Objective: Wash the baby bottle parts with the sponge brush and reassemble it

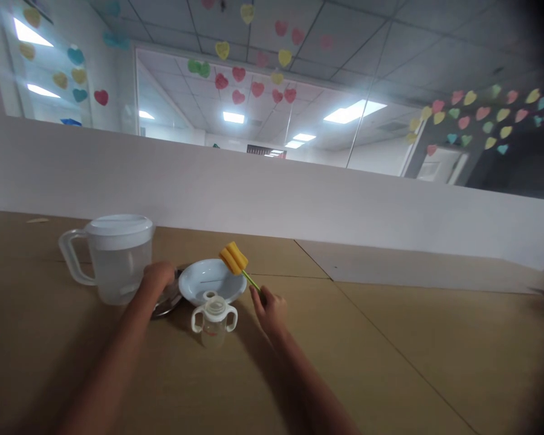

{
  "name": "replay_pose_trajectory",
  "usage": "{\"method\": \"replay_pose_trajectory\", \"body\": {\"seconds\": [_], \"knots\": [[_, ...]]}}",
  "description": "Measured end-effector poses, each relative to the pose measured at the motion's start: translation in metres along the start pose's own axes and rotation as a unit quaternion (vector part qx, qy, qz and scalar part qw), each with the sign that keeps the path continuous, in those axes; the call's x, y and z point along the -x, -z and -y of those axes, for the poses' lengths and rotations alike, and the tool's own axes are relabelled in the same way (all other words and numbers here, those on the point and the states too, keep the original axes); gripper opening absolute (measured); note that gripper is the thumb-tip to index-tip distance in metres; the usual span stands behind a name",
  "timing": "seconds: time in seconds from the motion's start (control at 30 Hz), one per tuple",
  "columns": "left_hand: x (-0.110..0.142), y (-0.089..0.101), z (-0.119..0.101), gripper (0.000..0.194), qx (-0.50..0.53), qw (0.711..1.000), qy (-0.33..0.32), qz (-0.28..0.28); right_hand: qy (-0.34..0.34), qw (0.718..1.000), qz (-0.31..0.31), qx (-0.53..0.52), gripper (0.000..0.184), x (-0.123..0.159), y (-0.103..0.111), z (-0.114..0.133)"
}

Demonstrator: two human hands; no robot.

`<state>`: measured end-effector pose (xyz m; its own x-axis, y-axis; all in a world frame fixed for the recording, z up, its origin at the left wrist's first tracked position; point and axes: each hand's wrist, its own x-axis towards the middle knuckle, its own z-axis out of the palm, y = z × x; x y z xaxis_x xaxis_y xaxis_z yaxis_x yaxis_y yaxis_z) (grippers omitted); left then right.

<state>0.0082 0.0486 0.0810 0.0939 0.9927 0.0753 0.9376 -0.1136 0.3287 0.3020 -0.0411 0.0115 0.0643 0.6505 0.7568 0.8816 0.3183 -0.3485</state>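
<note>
**Tabletop set around a white bowl: holdings of both hands**

- White bowl (212,281): shallow and upright on the brown table (390,356); taken as landmark for all entries.
- Sponge brush (234,258): yellow sponge head raised over the bowl's right rim, on a thin green stem slanting down to the right of the bowl.
- Right hand (271,311): just right of the bowl, fingers curled closed around the lower end of the brush stem.
- Left hand (158,277): just left of the bowl, fingers bent down over a flat metal lid (168,301); whether it grips the lid or only rests on it cannot be told.
- Clear pitcher (113,258): left of the bowl, beyond the left hand, white lid on, handle turned away from the bowl.
- Small baby bottle (214,320): in front of the bowl, nearer the camera, upright, two side handles, between the two forearms.
- White partition (272,193): behind the bowl, along the far table edge.
</note>
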Motion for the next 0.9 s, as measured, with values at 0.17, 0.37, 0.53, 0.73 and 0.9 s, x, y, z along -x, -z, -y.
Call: {"method": "replay_pose_trajectory", "body": {"seconds": [0.17,0.37,0.53,0.73,0.9], "knots": [[0.004,0.017,-0.026,0.024,-0.020,1.000,-0.020,0.003,-0.002,1.000,0.003,0.002,0.066,0.001,0.000,0.000],[0.013,-0.012,-0.079,0.028,-0.016,0.991,-0.116,0.068,0.007,1.000,0.002,0.013,0.067,0.001,-0.002,-0.003],[0.013,-0.041,-0.088,0.022,-0.036,0.985,-0.137,0.102,0.007,1.000,0.001,0.016,0.067,0.001,-0.002,-0.003],[0.009,-0.032,-0.082,0.021,-0.019,0.988,-0.138,0.065,-0.016,1.000,-0.001,-0.005,0.065,0.001,-0.003,-0.002],[0.013,0.008,-0.081,0.047,0.172,0.967,-0.168,-0.085,-0.049,0.998,0.001,-0.028,0.066,-0.001,-0.006,-0.003]]}}
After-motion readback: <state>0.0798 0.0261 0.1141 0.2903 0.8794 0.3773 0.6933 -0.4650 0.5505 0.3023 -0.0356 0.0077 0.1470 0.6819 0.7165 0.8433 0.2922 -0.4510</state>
